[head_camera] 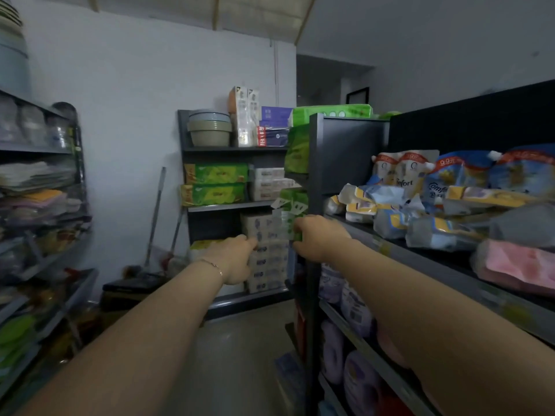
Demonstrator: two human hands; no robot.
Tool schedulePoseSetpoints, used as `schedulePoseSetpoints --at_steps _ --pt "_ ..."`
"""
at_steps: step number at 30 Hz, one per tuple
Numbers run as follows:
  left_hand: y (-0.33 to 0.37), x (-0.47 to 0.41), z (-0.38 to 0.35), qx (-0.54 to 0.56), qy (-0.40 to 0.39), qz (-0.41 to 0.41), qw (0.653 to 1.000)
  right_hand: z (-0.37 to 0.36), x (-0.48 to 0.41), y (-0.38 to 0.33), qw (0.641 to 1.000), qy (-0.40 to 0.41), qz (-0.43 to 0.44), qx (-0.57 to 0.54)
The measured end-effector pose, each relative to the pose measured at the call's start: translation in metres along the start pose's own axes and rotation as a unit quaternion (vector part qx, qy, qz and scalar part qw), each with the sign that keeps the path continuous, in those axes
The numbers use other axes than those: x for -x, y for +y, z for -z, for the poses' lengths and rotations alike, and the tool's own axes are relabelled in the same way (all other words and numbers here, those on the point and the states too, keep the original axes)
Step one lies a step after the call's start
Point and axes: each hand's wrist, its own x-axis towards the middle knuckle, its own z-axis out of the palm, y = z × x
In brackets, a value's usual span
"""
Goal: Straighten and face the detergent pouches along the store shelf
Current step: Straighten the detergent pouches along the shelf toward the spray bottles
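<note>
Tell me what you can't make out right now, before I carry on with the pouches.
Head view only:
- Right hand: fingertips hidden by its own back against the green hanging packs; grip unclear.
- Left hand: fingertips blurred against the tissue packs; contact unclear.
- Detergent pouches: labels blurred; row cut off by the right edge.
- Lower shelf goods: partly hidden by the right forearm.

I see both arms stretched ahead down the aisle. The left hand [237,261], with a thin bracelet [211,264] at the wrist, is up against the stack of white packs [267,253] on the far rack; its fingers are too blurred to read. The right hand [315,237] curls round green-and-white packets [289,219] hanging at the end of the shelf [420,262]. On that shelf, detergent pouches [416,172] stand at the back, with others lying tumbled in front.
</note>
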Motion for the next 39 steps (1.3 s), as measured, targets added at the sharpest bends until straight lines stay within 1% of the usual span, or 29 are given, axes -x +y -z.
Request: schedulePoseSetpoints --at_steps 2,6,11,15,19,24,27,33,36,39 --pt "-0.006 -0.012 0.000 -0.015 -0.002 -0.007 1.000 -0.002 -0.012 -0.001 1.000 0.006 -0.002 0.002" --pt "-0.042 -0.061 -0.012 -0.023 0.011 -0.033 0.999 -0.014 -0.050 -0.008 1.000 0.008 -0.022 0.006" --pt "-0.047 -0.112 -0.038 -0.009 -0.009 -0.067 0.998 -0.028 -0.069 0.010 0.998 -0.007 -0.041 0.041" --pt "-0.026 -0.158 -0.046 0.025 0.007 -0.112 0.993 -0.040 -0.086 0.040 0.996 0.004 -0.084 0.036" --pt "0.008 -0.200 -0.050 0.069 0.011 -0.163 0.984 -0.058 -0.107 0.067 0.993 0.001 -0.107 0.053" --pt "0.019 -0.257 -0.047 0.043 0.032 -0.180 0.982 -0.057 -0.146 0.098 0.988 0.017 -0.132 0.074" --pt "0.017 -0.295 -0.035 0.038 0.042 -0.185 0.981 -0.053 -0.171 0.122 0.986 0.040 -0.148 0.060" --pt "0.044 -0.359 -0.006 0.052 0.103 -0.229 0.967 -0.037 -0.218 0.173 0.980 0.067 -0.172 0.069" --pt "0.063 -0.385 -0.005 0.053 0.138 -0.254 0.956 -0.032 -0.229 0.198 0.976 0.063 -0.192 0.080" --pt "0.079 -0.408 -0.004 0.062 0.149 -0.272 0.949 -0.034 -0.233 0.221 0.971 0.053 -0.212 0.094"
